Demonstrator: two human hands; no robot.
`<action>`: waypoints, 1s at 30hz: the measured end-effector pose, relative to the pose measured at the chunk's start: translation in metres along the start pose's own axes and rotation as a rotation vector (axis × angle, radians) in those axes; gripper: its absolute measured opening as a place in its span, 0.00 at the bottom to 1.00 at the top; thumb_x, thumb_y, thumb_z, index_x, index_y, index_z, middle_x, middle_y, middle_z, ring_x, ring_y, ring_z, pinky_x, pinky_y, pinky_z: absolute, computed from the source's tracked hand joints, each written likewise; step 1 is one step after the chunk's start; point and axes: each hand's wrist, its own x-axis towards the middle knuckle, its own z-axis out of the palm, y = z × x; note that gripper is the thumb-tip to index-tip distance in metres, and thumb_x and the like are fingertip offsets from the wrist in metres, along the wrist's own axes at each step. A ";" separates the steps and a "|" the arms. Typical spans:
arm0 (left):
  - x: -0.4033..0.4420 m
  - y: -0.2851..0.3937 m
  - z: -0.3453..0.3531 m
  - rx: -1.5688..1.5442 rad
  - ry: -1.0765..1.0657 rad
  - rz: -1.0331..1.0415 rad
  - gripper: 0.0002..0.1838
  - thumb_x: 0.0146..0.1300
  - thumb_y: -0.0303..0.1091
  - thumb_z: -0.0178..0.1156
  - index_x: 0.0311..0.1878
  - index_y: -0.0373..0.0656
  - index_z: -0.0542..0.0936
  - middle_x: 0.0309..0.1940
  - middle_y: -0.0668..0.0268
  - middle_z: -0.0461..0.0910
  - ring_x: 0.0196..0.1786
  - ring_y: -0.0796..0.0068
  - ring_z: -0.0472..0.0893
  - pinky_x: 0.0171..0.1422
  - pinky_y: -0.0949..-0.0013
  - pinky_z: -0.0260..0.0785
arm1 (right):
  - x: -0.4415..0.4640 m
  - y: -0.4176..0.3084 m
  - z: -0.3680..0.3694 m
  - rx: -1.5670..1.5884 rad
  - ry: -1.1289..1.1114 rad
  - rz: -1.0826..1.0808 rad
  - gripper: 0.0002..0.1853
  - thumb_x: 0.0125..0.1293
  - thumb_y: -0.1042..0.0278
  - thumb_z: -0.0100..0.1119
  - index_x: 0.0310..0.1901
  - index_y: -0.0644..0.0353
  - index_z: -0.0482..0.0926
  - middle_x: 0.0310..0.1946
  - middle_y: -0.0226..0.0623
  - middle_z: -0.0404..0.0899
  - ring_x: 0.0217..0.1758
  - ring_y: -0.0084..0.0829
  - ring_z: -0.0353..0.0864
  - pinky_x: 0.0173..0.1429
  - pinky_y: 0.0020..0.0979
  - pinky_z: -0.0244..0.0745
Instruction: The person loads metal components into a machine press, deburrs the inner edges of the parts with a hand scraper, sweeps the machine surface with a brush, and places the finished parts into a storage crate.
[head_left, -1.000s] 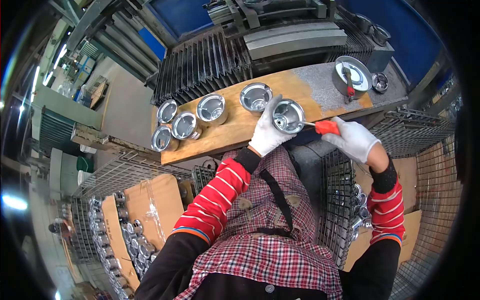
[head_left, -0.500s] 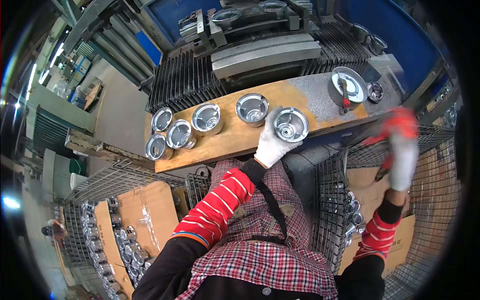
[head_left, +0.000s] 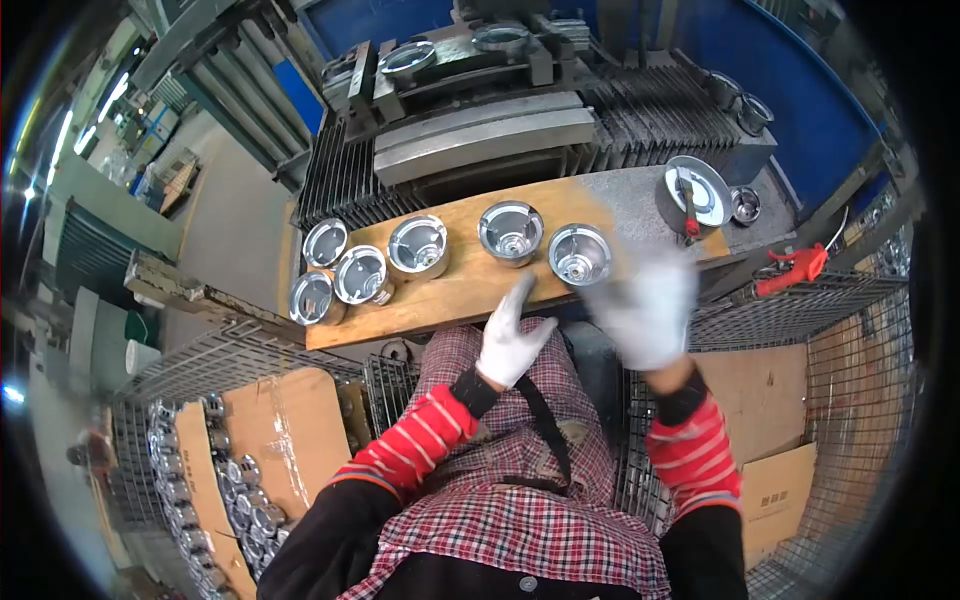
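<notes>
My left hand (head_left: 513, 342), in a white glove with dark fingertips, is open just in front of the wooden board, its thumb apart from its fingers and nothing in it. My right hand (head_left: 650, 312), also gloved, is smeared by motion beside the rightmost metal cup (head_left: 580, 256); its fingers cannot be made out. That cup stands upright on the board, with another metal cup (head_left: 510, 232) left of it. Several similar cups (head_left: 418, 246) stand farther left. A red air blow gun (head_left: 795, 272) lies on the rim of the right wire basket, away from both hands.
The wooden board (head_left: 460, 300) spans the front of a machine with a metal fixture (head_left: 485, 140). A round pan (head_left: 690, 190) holds white material and a red-handled brush (head_left: 690, 208). Wire baskets with cardboard stand left (head_left: 255, 345) and right (head_left: 860, 350); the left one holds many cups.
My left hand has let go of the rightmost cup and drawn back toward me. My right hand has left the red air blow gun on the basket rim and swung left toward the cup.
</notes>
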 end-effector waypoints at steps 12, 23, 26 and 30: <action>-0.022 -0.005 -0.085 0.278 0.021 0.022 0.14 0.61 0.27 0.72 0.50 0.38 0.86 0.42 0.54 0.88 0.46 0.55 0.88 0.55 0.59 0.80 | 0.030 0.017 0.112 -0.338 -0.085 -0.181 0.07 0.65 0.66 0.60 0.37 0.56 0.86 0.30 0.45 0.83 0.35 0.44 0.87 0.38 0.46 0.80; -0.003 -0.041 -0.042 0.465 -0.018 0.229 0.14 0.62 0.21 0.70 0.52 0.39 0.85 0.42 0.56 0.85 0.45 0.55 0.84 0.53 0.58 0.76 | -0.332 0.198 -0.054 -0.591 0.162 0.919 0.19 0.66 0.68 0.60 0.59 0.49 0.83 0.42 0.43 0.85 0.44 0.49 0.85 0.50 0.47 0.81; 0.002 -0.055 -0.027 0.634 -0.026 0.298 0.14 0.61 0.24 0.71 0.50 0.41 0.85 0.41 0.58 0.84 0.46 0.55 0.81 0.56 0.57 0.74 | -0.374 0.308 -0.040 -0.653 -0.270 1.122 0.13 0.70 0.65 0.55 0.51 0.51 0.86 0.42 0.48 0.87 0.45 0.50 0.87 0.51 0.48 0.80; 0.001 -0.043 -0.017 0.616 -0.011 0.187 0.14 0.59 0.25 0.72 0.49 0.42 0.85 0.43 0.58 0.83 0.48 0.55 0.80 0.57 0.55 0.73 | -0.377 0.377 0.018 -0.421 -0.356 1.607 0.18 0.75 0.66 0.48 0.55 0.51 0.88 0.57 0.53 0.85 0.62 0.50 0.85 0.65 0.44 0.79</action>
